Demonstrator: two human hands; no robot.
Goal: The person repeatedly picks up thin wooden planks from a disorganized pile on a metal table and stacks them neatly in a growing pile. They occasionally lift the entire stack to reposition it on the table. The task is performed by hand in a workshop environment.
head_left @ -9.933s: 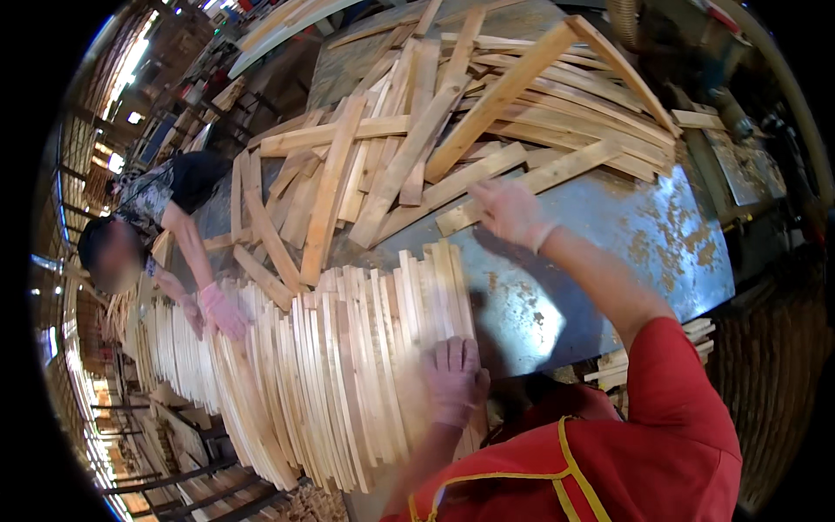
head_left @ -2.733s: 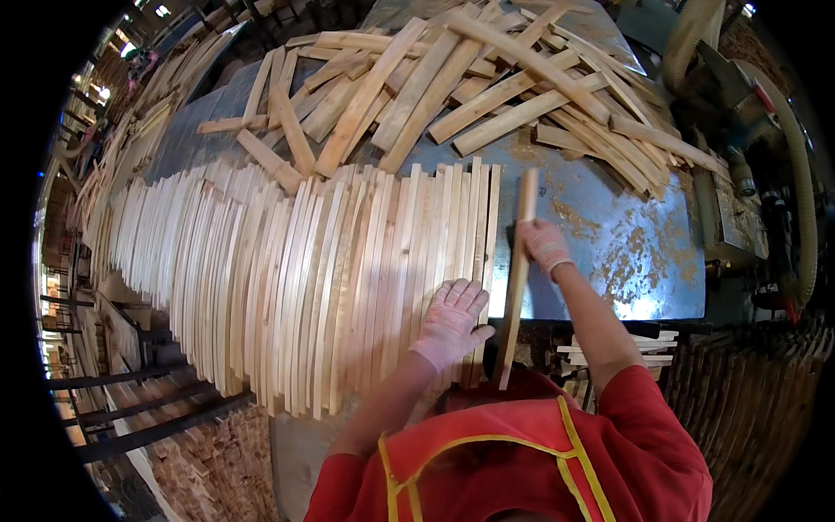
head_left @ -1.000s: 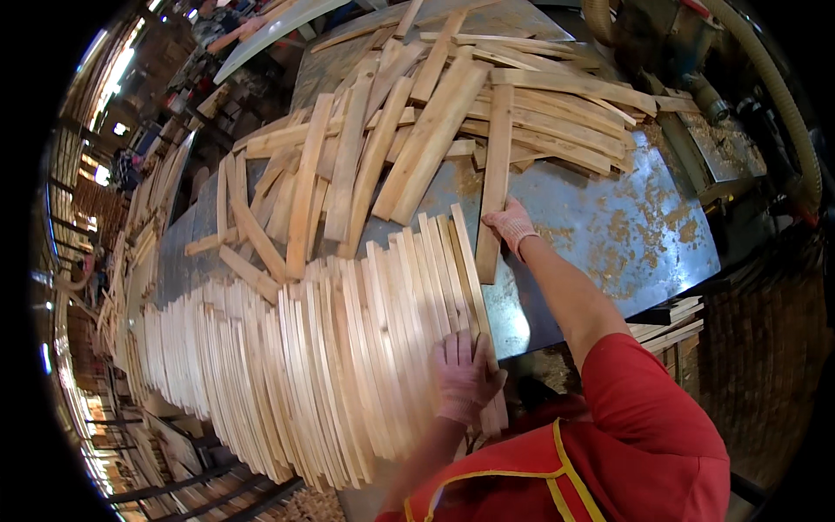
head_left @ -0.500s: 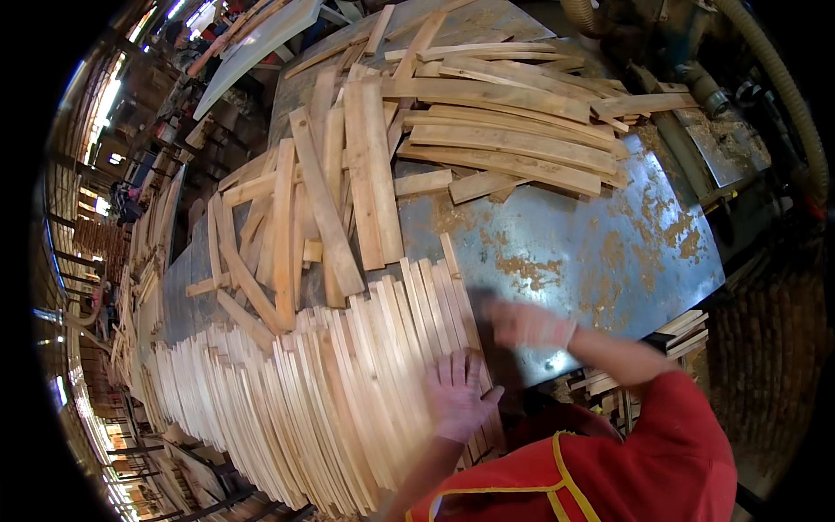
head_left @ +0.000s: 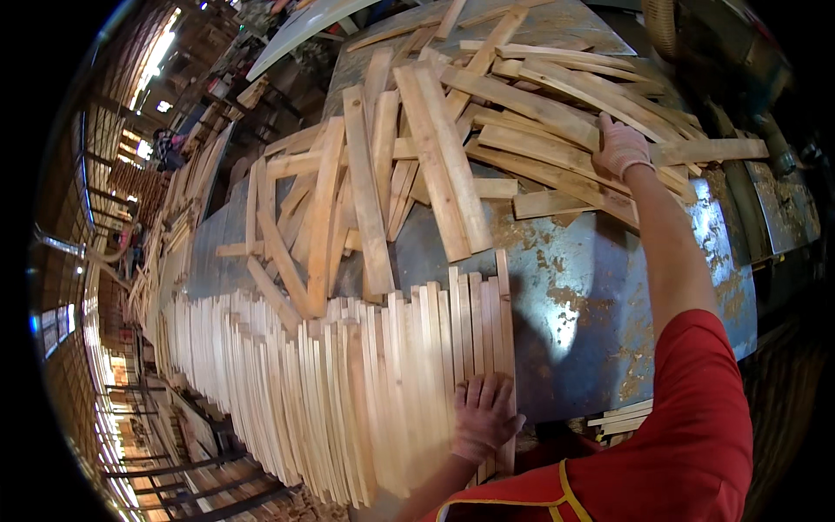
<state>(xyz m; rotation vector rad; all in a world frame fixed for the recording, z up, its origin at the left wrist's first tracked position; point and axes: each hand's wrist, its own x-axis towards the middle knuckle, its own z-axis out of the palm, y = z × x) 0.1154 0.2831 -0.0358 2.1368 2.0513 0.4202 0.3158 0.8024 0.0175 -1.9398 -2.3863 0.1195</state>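
Observation:
My left hand [head_left: 483, 418], in a pale glove with bare-looking fingertips, lies on the right end of a long row of wooden strips [head_left: 383, 383] standing side by side on edge. Its fingers are spread slightly and its thumb sticks out to the right. Reaching far forward, my right hand [head_left: 623, 146], gloved too, is on the heap at the back right. Its fingers curl over the end of a wooden board [head_left: 531, 106], and the palm side is hidden. More boards [head_left: 557, 150] lie crisscrossed under and around it.
The metal table [head_left: 565, 296] carries patches of sawdust [head_left: 631, 339]. Loose boards [head_left: 365, 187] lie tangled beyond the row. Strips [head_left: 622, 419] are stacked below the table's near right edge. At the far right stand machinery and a ribbed hose [head_left: 659, 30].
My right hand has swung from beside the row's right end, forward and right to the heap of boards. My left hand stays on the row. The view has shifted.

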